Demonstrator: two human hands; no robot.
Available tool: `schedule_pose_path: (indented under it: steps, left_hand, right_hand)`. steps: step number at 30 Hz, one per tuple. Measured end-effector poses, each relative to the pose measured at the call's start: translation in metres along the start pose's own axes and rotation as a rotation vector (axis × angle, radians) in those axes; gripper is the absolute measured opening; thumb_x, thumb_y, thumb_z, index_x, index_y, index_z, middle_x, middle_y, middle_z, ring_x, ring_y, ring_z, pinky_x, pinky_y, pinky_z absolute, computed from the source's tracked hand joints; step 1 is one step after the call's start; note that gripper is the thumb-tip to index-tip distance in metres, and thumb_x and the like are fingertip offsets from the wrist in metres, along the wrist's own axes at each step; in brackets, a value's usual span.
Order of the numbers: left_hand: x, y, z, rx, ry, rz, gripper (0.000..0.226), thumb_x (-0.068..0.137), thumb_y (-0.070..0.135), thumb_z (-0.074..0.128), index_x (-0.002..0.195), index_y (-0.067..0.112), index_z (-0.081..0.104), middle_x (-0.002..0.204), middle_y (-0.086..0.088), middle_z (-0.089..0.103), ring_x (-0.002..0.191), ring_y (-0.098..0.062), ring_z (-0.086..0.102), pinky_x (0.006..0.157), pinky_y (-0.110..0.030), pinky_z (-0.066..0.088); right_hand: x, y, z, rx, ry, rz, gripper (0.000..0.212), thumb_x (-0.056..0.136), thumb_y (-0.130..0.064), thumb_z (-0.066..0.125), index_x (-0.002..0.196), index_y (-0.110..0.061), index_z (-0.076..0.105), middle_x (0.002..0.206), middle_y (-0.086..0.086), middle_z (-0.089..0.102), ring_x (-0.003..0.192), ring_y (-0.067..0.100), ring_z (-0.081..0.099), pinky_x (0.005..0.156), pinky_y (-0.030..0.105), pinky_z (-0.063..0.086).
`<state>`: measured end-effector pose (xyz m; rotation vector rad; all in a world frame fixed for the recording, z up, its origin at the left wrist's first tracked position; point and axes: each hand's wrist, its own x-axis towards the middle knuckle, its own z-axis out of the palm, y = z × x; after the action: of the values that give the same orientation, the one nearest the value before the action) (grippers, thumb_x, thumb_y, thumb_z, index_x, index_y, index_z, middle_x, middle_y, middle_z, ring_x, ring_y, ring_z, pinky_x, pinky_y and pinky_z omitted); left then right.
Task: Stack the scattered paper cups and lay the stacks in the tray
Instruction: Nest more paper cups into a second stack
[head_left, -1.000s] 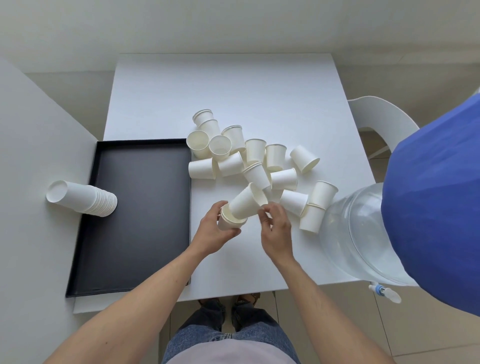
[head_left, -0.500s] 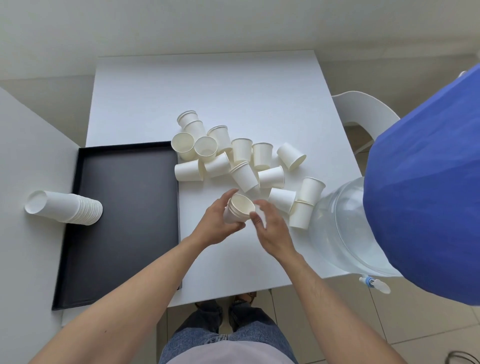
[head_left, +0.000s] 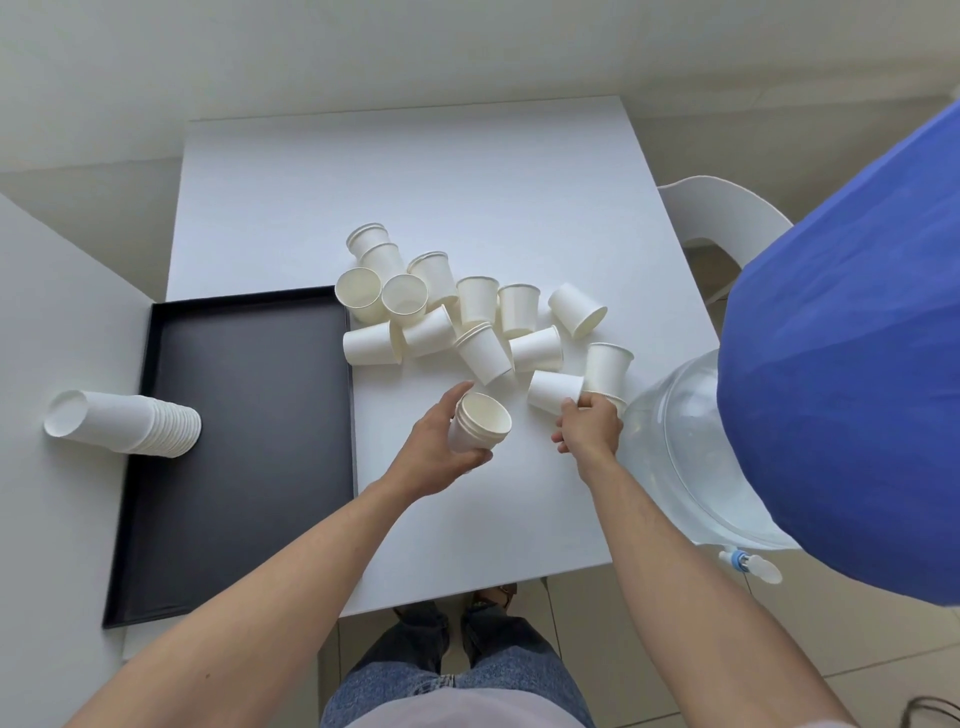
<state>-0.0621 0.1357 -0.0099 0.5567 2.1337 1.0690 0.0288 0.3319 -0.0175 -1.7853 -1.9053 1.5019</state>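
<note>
Several white paper cups (head_left: 480, 317) lie scattered in the middle of the white table (head_left: 415, 171), some upright, some on their sides. My left hand (head_left: 436, 452) grips a short stack of nested cups (head_left: 480, 421), its mouth facing up and away. My right hand (head_left: 589, 431) reaches to the right and its fingers curl round a cup lying on its side (head_left: 553, 389). A black tray (head_left: 244, 441) lies at the table's left side and nothing is in it. A long stack of cups (head_left: 124, 423) lies on its side on the surface left of the tray.
A clear water jug (head_left: 675, 452) with a small tap (head_left: 748, 564) stands at the table's right edge, close to my right hand. A large blue shape (head_left: 852, 364) covers the right of the view. A white chair (head_left: 722, 208) stands behind it.
My right hand left the stack held by my left hand and moved right to a lying cup near the jug. The cup it was adding now sits nested in the stack.
</note>
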Motion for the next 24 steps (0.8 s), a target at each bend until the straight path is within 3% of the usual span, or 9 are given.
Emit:
schedule_pose_path:
  steps: [3,8,12,20,24]
  left_hand:
    - [-0.001,-0.002,-0.002,0.002,0.001,-0.013,0.093,0.073,0.028,0.081,0.147,0.043,0.027,0.124,0.009,0.047,0.115,-0.019,0.049,0.084,-0.028,0.047]
    - [0.000,-0.004,-0.001,-0.007,-0.018,-0.047,0.098,0.073,0.026,0.082,0.149,0.039,0.022,0.129,0.005,0.050,0.114,-0.019,0.050,0.082,-0.026,0.047]
    - [-0.002,-0.007,0.002,0.016,-0.040,-0.072,0.103,0.072,0.027,0.083,0.151,0.037,0.018,0.132,0.000,0.051,0.112,-0.020,0.050,0.091,-0.037,0.053]
    - [-0.006,-0.011,0.001,0.014,-0.070,-0.088,0.104,0.070,0.028,0.083,0.149,0.039,0.017,0.122,0.005,0.050,0.107,-0.021,0.054,0.076,-0.039,0.060]
    - [-0.004,-0.005,0.000,0.009,-0.061,-0.057,0.101,0.070,0.028,0.083,0.148,0.039,0.020,0.118,0.009,0.051,0.104,-0.015,0.056,0.071,-0.028,0.059]
  right_hand:
    - [-0.008,0.004,-0.001,0.007,-0.035,-0.030,0.012,0.097,-0.015,0.052,0.090,-0.010,0.061,0.077,0.009,0.067,0.046,0.017,0.060,0.040,0.025,0.046]
    - [-0.026,0.013,-0.001,0.009,-0.066,-0.069,0.011,0.100,-0.020,0.051,0.095,-0.015,0.058,0.078,0.007,0.065,0.048,0.016,0.059,0.042,0.027,0.046]
    - [-0.040,0.019,-0.003,0.045,-0.140,-0.165,0.013,0.103,-0.025,0.048,0.098,-0.016,0.058,0.077,0.007,0.063,0.051,0.014,0.059,0.045,0.028,0.050]
    - [-0.045,0.018,-0.008,-0.090,-0.224,-0.566,0.012,0.101,-0.016,0.051,0.095,-0.014,0.061,0.071,0.003,0.058,0.062,0.022,0.060,0.059,0.036,0.049]
    - [-0.047,0.023,-0.002,-0.297,-0.342,-0.804,0.012,0.101,-0.015,0.053,0.100,-0.011,0.063,0.082,-0.001,0.057,0.070,0.022,0.054,0.067,0.039,0.048]
